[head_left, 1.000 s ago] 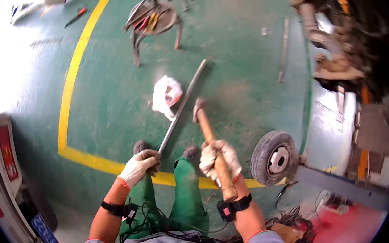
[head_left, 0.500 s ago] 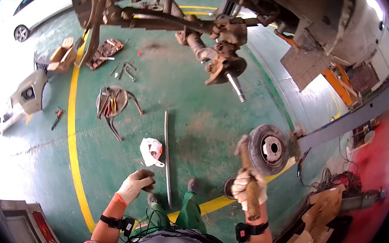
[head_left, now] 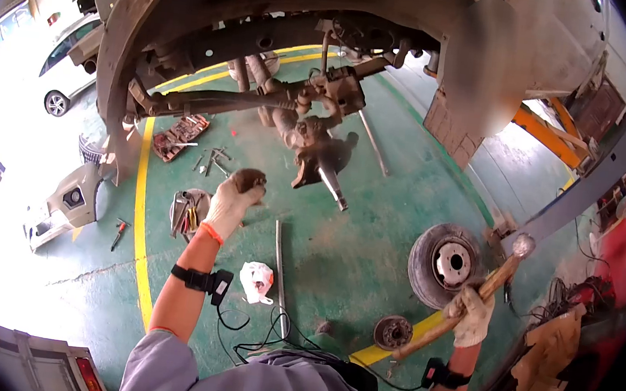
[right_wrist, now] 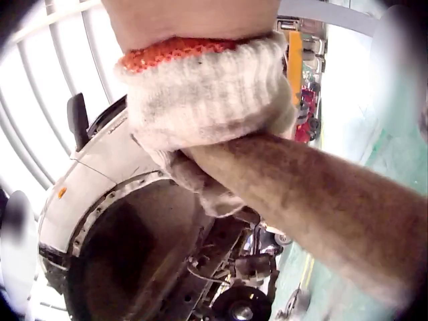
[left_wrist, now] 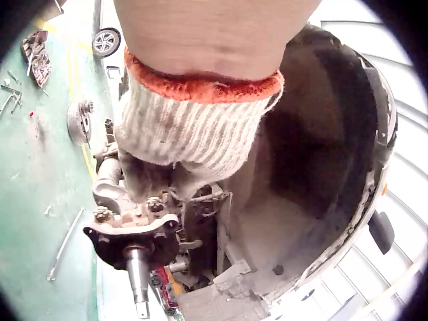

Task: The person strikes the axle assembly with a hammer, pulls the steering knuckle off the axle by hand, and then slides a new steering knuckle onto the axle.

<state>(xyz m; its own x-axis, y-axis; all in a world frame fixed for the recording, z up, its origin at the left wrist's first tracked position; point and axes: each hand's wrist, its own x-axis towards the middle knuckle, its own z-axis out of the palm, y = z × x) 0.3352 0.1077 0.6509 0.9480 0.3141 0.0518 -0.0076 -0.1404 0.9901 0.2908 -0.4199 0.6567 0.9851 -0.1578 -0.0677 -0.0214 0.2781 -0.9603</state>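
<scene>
My right hand (head_left: 474, 315), in a knitted work glove, grips the wooden handle of a hammer (head_left: 503, 275). Its metal head points up and away, beside the tire, and the handle's butt slants down to the left. In the right wrist view the thick handle (right_wrist: 314, 200) crosses under the glove. My left hand (head_left: 232, 204), gloved with dark soiled fingers, is raised with the fingers loosely bent, holding nothing visible. It is left of the bare axle spindle (head_left: 331, 188) under the lifted vehicle; its fingers are hidden in the left wrist view. A long metal bar (head_left: 280, 268) lies on the floor.
The vehicle's underbody (head_left: 271, 15) hangs overhead and in front. A wheel (head_left: 444, 264) and a round hub part (head_left: 393, 331) are at right. A white plastic bag (head_left: 256, 281), a stool with tools (head_left: 189, 213) and a tool case (head_left: 179, 138) are on the floor.
My left hand has let go of the metal bar, which now lies on the floor, and has risen forward. My right hand has swung right with the hammer. The view has tipped up toward the vehicle.
</scene>
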